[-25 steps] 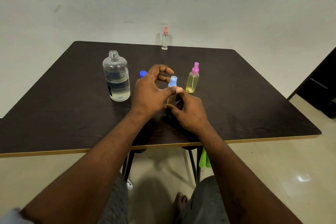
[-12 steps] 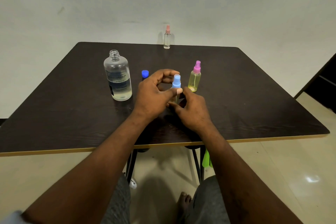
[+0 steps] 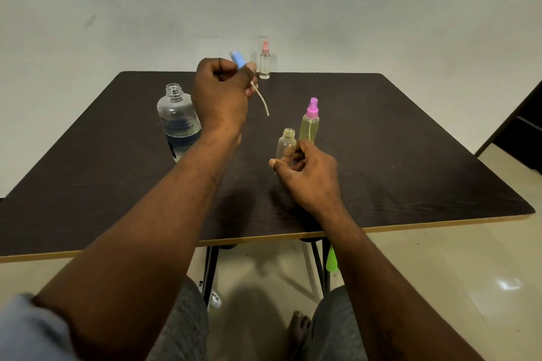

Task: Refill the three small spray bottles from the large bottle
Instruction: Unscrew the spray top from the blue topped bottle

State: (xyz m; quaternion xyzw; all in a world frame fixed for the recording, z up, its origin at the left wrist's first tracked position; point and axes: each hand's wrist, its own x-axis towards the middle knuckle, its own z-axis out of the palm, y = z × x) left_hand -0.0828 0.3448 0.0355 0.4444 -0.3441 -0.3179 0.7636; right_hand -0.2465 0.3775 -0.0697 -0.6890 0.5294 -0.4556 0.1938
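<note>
My left hand is raised above the table and grips a blue spray head; its white dip tube hangs free below the fingers. My right hand holds a small clear bottle upright near the table's middle, its neck open. Just behind it stands a yellowish spray bottle with a pink-purple head. The large clear bottle stands uncapped at the left, partly hidden by my left wrist, with liquid in its lower part. A third small bottle with a pink head stands at the far edge.
The dark brown table has a pale front edge, and a white wall stands behind it. Dark furniture is at the right. Under the table are metal legs, something green and my bare foot.
My left hand has lifted the blue spray head with its tube out of the small bottle and risen up and back. My right hand still holds the bottle, now open-necked.
</note>
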